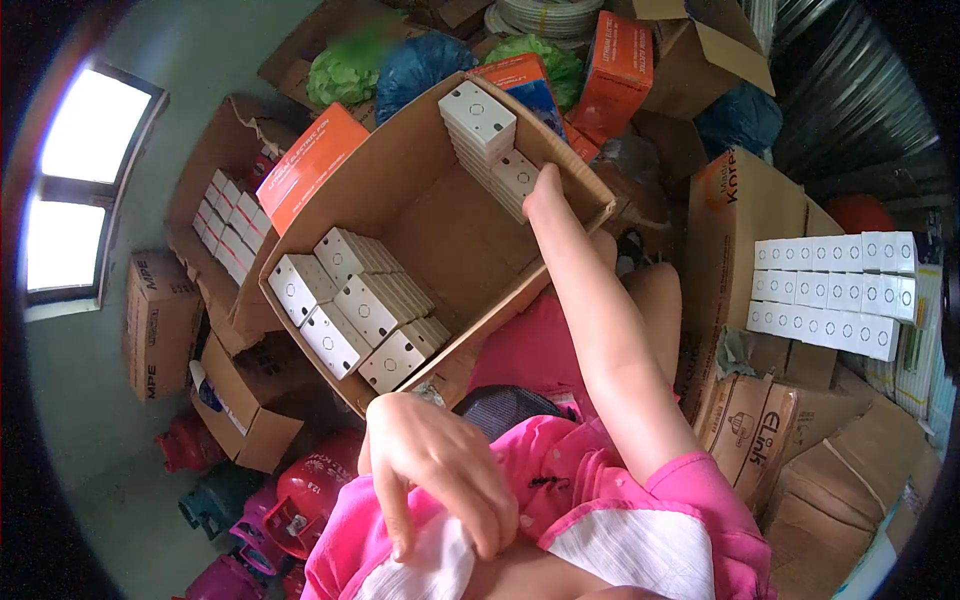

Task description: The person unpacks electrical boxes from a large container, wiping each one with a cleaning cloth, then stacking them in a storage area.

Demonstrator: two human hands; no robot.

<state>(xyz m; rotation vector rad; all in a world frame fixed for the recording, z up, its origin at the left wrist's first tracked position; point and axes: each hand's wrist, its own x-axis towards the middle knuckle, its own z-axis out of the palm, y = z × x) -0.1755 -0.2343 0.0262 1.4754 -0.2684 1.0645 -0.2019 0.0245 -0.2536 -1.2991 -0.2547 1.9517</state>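
Note:
An open cardboard box (pixel 470 290) stands tilted in front of me. White square boxes (pixel 365 305) are stacked in its near left part, and another white stack (pixel 478 115) lines its far right corner. My right hand (pixel 543 192) reaches over the box's right wall beside that far stack; its fingers are mostly hidden, so what it holds cannot be made out. My left hand (pixel 440 465) is in front of my chest over the pink and white clothing (pixel 545 470), fingers apart and bent downward, with nothing visible in it.
More white boxes in rows (pixel 830 290) lie on cartons at the right. Red, green and purple gas cylinders (pixel 310 490) stand at the lower left. Orange cartons (pixel 615 75), green and blue bags (pixel 425 75) lie beyond the box. Another carton with white boxes (pixel 235 225) is left.

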